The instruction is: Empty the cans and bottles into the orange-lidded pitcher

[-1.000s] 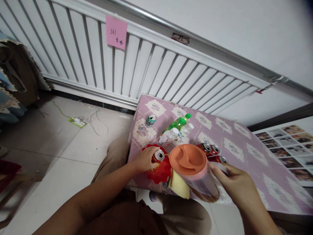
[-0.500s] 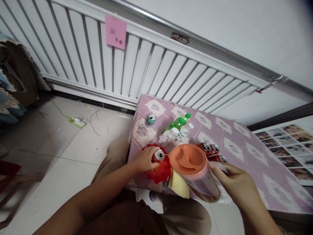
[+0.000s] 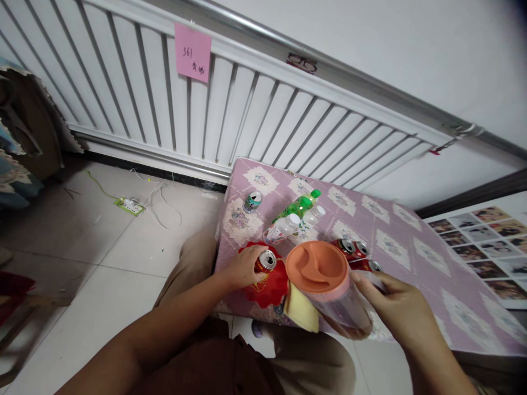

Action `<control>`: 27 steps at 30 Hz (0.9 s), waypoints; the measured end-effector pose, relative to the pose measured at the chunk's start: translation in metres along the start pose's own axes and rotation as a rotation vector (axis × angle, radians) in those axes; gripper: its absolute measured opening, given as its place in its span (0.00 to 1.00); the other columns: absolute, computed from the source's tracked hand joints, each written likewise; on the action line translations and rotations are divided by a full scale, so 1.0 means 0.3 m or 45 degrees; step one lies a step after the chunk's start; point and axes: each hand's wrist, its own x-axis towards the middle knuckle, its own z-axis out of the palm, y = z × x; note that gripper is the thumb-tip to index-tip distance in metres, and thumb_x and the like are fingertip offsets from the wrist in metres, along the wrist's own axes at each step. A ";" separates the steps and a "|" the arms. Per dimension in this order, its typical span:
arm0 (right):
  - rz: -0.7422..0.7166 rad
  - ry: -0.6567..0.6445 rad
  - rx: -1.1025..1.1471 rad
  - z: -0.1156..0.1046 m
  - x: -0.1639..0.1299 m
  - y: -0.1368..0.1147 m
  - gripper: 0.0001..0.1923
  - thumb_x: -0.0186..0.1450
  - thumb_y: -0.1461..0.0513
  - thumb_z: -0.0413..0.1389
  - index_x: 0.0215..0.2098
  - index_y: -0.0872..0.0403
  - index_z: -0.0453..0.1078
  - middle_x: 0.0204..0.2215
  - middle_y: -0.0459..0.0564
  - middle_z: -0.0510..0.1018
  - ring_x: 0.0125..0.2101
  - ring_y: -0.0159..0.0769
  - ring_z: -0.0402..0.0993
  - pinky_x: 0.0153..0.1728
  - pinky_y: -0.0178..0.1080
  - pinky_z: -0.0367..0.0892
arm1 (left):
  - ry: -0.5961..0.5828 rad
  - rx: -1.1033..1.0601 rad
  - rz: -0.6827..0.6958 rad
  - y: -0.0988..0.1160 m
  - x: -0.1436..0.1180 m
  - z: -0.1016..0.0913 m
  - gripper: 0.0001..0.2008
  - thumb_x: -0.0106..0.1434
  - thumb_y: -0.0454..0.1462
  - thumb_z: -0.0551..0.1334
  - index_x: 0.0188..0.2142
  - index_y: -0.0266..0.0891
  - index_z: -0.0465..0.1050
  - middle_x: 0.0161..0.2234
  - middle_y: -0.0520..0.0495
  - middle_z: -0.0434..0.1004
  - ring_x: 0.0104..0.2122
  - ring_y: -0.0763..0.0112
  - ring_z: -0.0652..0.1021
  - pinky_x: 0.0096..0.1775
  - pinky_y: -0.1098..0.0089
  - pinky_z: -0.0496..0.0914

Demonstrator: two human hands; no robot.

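Observation:
My left hand (image 3: 244,267) is closed round a red drink can (image 3: 267,262), upright over a red scalloped mat (image 3: 267,288). By its handle, my right hand (image 3: 397,299) grips a clear pitcher (image 3: 343,315) with an orange lid (image 3: 317,266) and some brown liquid low inside. The pitcher tilts, its lid end close to the can. A folded yellow cloth (image 3: 302,311) lies below the lid, beside the mat. Behind the pitcher are several red cans (image 3: 346,247), partly hidden by it.
On the flowered tablecloth (image 3: 395,247) stand a teal can (image 3: 252,202), white-capped bottles (image 3: 282,229) and green bottles (image 3: 298,207). A white radiator (image 3: 230,109) runs along the back. A power strip (image 3: 129,206) with cables lies on the floor at left.
Almost nothing differs. Both hands keep hold of the can and the pitcher in the same place, and the view has shifted very slightly.

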 end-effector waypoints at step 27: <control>-0.130 0.030 -0.004 -0.017 -0.010 -0.011 0.22 0.53 0.42 0.60 0.21 0.51 0.77 0.20 0.48 0.80 0.22 0.39 0.75 0.20 0.36 0.69 | -0.006 0.007 -0.007 -0.003 -0.002 0.004 0.34 0.53 0.31 0.68 0.60 0.39 0.63 0.59 0.38 0.71 0.59 0.51 0.72 0.63 0.52 0.65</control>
